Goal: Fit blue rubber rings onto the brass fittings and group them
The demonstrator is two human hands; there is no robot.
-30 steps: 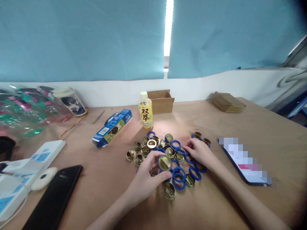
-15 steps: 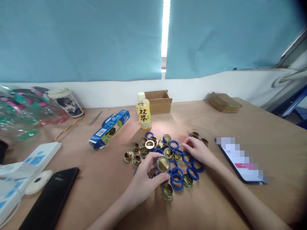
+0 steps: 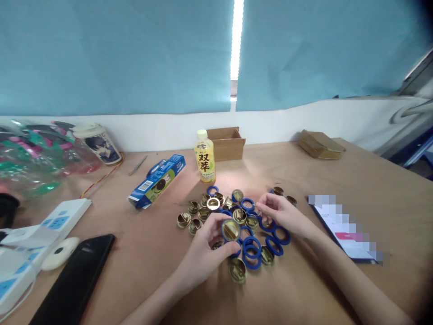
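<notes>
Between thumb and fingers, my left hand [image 3: 207,246] grips a gold-coloured round metal piece [image 3: 231,230] with a bar across its face. Blue shows just beneath that piece. My right hand [image 3: 279,211] is closed in a pinch over the right part of the pile; a thin, small thing seems to be at its fingertips, too fine to name. Around both hands lie several similar gold metal pieces [image 3: 237,271] and blue rings [image 3: 252,253], some overlapping. A paler, shiny ring-shaped piece [image 3: 213,199] lies on the far side of the pile.
Behind the pile stand a yellow drink bottle [image 3: 204,158] and an open cardboard box [image 3: 226,149]. A blue carton [image 3: 157,180], a black phone [image 3: 76,280] and a power strip [image 3: 47,239] are on the left. Another phone [image 3: 341,228], its screen blurred, lies right, before a brown packet [image 3: 321,144].
The whole view has shifted slightly, so things appear a little further right. My left hand keeps the same metal piece. My right hand's fingers are curled slightly more, in about the same place.
</notes>
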